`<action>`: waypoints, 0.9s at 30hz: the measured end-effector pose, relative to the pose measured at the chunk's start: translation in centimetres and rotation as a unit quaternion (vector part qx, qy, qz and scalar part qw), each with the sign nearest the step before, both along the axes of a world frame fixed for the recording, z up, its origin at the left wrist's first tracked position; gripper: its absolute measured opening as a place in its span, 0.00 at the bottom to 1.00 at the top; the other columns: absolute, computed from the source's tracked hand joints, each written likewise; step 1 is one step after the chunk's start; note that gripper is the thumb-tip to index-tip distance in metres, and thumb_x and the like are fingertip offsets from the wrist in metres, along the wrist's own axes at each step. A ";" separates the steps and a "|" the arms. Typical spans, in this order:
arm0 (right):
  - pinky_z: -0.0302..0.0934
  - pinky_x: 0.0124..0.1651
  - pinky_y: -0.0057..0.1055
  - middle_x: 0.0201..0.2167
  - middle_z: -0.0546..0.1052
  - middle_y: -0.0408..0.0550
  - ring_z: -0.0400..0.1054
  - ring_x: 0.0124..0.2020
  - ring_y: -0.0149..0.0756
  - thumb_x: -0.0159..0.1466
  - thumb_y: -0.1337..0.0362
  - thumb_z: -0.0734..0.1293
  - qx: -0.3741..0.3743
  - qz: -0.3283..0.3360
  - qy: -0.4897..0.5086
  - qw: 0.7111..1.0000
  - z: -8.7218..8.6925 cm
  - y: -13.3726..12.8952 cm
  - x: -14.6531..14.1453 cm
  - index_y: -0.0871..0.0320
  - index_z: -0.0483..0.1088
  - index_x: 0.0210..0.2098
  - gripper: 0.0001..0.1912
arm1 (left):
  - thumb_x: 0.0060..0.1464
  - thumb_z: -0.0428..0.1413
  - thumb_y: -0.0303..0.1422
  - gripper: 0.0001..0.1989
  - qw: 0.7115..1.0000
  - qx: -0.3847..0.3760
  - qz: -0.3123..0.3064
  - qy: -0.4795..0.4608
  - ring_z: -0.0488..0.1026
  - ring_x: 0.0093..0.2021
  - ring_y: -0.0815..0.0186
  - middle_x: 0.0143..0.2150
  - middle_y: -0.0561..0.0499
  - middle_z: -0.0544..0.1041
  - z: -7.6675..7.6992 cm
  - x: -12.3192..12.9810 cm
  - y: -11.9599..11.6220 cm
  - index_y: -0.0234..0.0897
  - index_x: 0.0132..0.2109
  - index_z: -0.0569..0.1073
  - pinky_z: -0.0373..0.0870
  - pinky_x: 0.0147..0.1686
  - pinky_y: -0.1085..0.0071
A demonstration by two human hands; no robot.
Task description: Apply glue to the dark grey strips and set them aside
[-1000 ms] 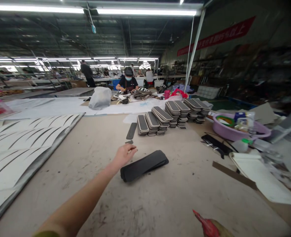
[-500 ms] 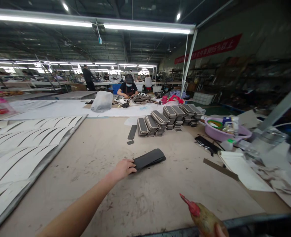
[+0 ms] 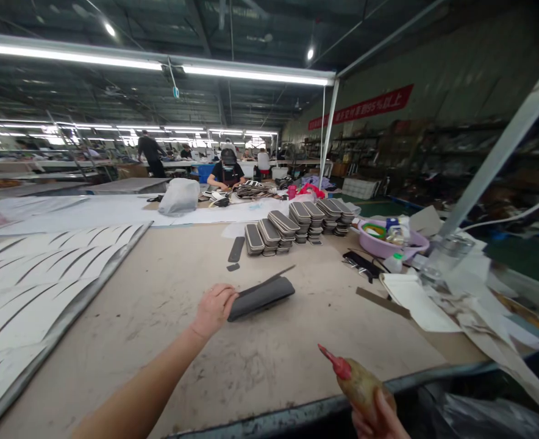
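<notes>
My left hand (image 3: 215,308) pinches the left end of a thin dark strip (image 3: 269,280), whose far end is raised above a dark grey stack of strips (image 3: 263,299) on the table. At the lower right, my right hand (image 3: 377,417) is wrapped round a yellowish glue bottle (image 3: 361,384) with a red pointed nozzle, which points up and to the left. Beyond the stack lie a single dark strip (image 3: 236,249) and a small dark piece (image 3: 233,267).
Stacks of pale-edged dark pieces (image 3: 276,228) stand at the back of the table (image 3: 160,292). White sheets (image 3: 45,268) cover the left. A purple basin (image 3: 383,249), a black tool pouch (image 3: 362,264) and papers lie right. A person (image 3: 227,174) sits beyond.
My left hand has lifted one strip off the stack at an angle. My right hand and the bottle show more fully, and the whole view has shifted.
</notes>
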State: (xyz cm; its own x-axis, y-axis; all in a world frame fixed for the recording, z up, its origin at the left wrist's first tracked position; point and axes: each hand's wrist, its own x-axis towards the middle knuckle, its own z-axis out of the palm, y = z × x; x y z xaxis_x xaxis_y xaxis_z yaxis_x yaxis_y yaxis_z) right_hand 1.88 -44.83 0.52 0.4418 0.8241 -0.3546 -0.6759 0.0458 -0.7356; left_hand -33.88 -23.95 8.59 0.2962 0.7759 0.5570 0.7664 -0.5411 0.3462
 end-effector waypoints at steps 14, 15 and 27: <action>0.63 0.28 0.28 0.44 0.72 0.48 0.68 0.37 0.40 0.54 0.52 0.75 0.031 -0.032 -0.125 0.991 1.5 -1.9 -1.1 0.51 0.66 0.49 0.27 | 0.63 0.51 0.37 0.11 0.968 0.044 -0.239 0.059 0.72 0.40 0.62 0.38 0.45 0.76 -8.0 6.0 -13.2 0.34 0.39 0.75 0.72 0.41 0.63; 0.64 0.30 0.28 0.44 0.71 0.47 0.68 0.38 0.40 0.53 0.53 0.76 0.029 -0.034 -0.145 0.988 1.8 -1.9 -1.5 0.51 0.66 0.50 0.28 | 0.62 0.52 0.38 0.12 0.972 0.028 -0.230 0.040 0.72 0.42 0.61 0.41 0.43 0.76 -8.1 5.6 -13.4 0.34 0.42 0.75 0.72 0.43 0.61; 0.62 0.49 0.41 0.46 0.68 0.52 0.65 0.47 0.45 0.61 0.58 0.70 0.138 0.042 -0.653 0.743 1.3 -2.2 -5.7 0.56 0.65 0.48 0.18 | 0.65 0.44 0.28 0.15 0.969 -0.061 -0.234 0.048 0.72 0.42 0.65 0.43 0.44 0.76 -7.3 2.5 -14.2 0.35 0.46 0.75 0.71 0.46 0.66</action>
